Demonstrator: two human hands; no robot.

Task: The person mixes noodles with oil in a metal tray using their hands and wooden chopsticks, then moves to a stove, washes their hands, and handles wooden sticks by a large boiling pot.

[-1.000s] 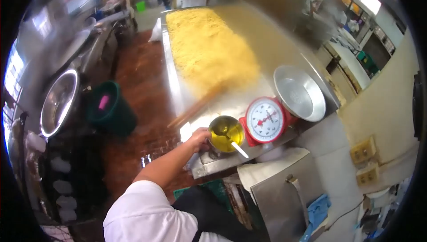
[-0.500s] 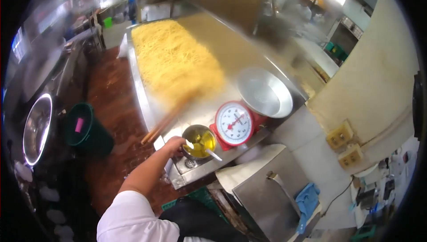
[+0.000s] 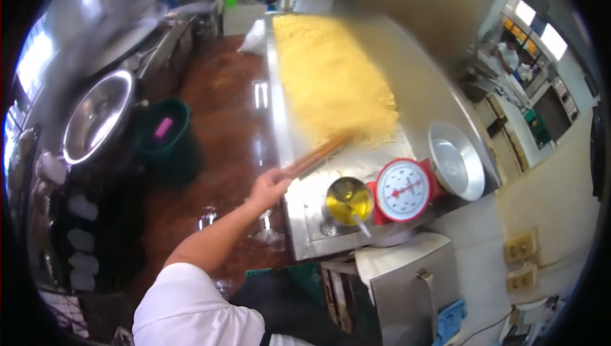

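My left hand (image 3: 270,187) is closed around the near ends of a pair of long wooden chopsticks (image 3: 321,155) at the left edge of the metal table. The far tips of the chopsticks reach the near side of a wide bed of yellow noodles (image 3: 337,82). Right of the hand stands a metal bowl (image 3: 332,212) holding yellow oil (image 3: 353,203), with a white handle (image 3: 361,226) leaning over its rim. Beside the bowl is a red dial scale (image 3: 403,189). My right hand is out of view.
A round metal pan (image 3: 457,161) sits behind the scale. On the left are a dark green bin (image 3: 181,155) and a large steel basin (image 3: 76,145). The red floor (image 3: 223,110) looks wet. A steel lid with a handle (image 3: 407,289) stands at the front right.
My left hand has left the oil bowl and its white handle and taken hold of the chopsticks, which lay on the table edge. The view has turned left.
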